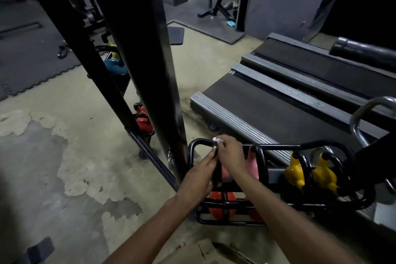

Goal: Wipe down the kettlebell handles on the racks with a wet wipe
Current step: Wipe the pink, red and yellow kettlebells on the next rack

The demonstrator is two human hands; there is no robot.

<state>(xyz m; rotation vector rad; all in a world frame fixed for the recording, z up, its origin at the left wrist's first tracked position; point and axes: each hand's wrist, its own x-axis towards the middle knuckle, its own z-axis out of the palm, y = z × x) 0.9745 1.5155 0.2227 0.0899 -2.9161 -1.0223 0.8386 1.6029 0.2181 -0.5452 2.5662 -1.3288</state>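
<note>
- Fingertips [221, 143] of your right hand [231, 155] pinch a bunched white wet wipe [216, 140] against the top of the black handle [216, 167] of the leftmost pink kettlebell [225, 174], right at the rack's top rail [278, 147].
- Your left hand [198, 178] reaches in from below. Its fingers [209, 159] lie fairly straight and close together along the side of that same handle, steadying it rather than wrapping it. The thumb is hidden.
- You look to be at the first bell on the left end of the upper shelf, so the job is probably early. No handle shows a wet sheen or any other sign of cleaning, so what is done cannot be read from this view.
- Likely left on this rack:
  - the second pink kettlebell [252, 165] beside your right wrist
  - the two yellow kettlebells [296, 174] further right
  - the orange kettlebells [215, 201] on the lower shelf
- Beyond the black upright [150, 60], another rack holds red kettlebells [144, 121] low down and a blue kettlebell [115, 66] higher up. These are well apart from your hands and probably still waiting too.
</note>
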